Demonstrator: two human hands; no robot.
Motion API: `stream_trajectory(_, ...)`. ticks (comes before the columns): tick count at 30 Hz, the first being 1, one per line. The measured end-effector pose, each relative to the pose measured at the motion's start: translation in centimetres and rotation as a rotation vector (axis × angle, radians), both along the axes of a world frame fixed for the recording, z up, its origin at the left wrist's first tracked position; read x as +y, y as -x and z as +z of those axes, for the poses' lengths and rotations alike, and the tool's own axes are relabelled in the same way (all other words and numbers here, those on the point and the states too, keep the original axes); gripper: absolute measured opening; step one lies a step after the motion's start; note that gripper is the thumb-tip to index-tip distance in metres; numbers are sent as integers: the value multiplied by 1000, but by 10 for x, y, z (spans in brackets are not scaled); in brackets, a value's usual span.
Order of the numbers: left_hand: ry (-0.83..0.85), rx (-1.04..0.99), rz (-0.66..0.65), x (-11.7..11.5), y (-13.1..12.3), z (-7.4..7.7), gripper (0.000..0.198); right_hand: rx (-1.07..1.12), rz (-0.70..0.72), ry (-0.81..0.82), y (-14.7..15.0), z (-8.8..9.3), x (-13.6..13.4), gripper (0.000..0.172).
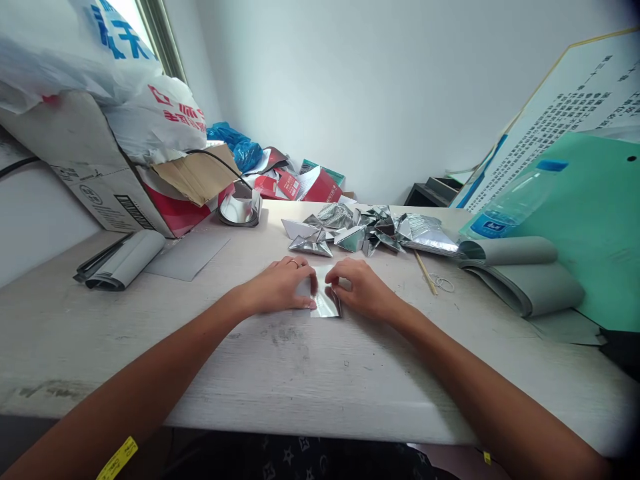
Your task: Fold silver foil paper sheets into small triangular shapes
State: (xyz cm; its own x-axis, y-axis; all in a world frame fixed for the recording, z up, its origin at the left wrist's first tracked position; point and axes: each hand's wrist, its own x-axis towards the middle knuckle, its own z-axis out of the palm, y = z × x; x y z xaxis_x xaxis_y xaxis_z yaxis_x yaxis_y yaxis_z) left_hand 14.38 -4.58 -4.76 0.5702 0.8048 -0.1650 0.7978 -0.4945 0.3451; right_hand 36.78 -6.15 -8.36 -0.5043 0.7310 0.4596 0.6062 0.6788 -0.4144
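A small sheet of silver foil paper [326,303] lies on the table in front of me, its shiny face up and its left part paler. My left hand [285,285] grips it at the left side, thumb near the lower edge and fingers curled above. On the other side, my right hand [361,288] has its thumb and index finger closed on the right part of the sheet. What the fingertips do underneath is hidden. Just beyond both hands sits a heap of folded silver paper pieces [353,233].
Stacks of grey paper lie rolled over at left [123,260] and right [530,270], with a flat grey sheet [187,259] nearby. A wooden stick [425,272] and rubber band [444,284] lie right. A water bottle [520,200] leans by a green board [595,227]; a carton [100,173] stands left.
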Motion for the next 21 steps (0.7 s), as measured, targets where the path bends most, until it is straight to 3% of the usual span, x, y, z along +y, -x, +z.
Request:
stream_trajectory(17, -1, 12, 21, -3, -3, 3, 69, -59, -44, 10, 0, 1, 0, 16)
stream_trajectory(21, -32, 3, -1, 0, -3, 1, 76, -33, -60, 94, -2, 2, 1, 15)
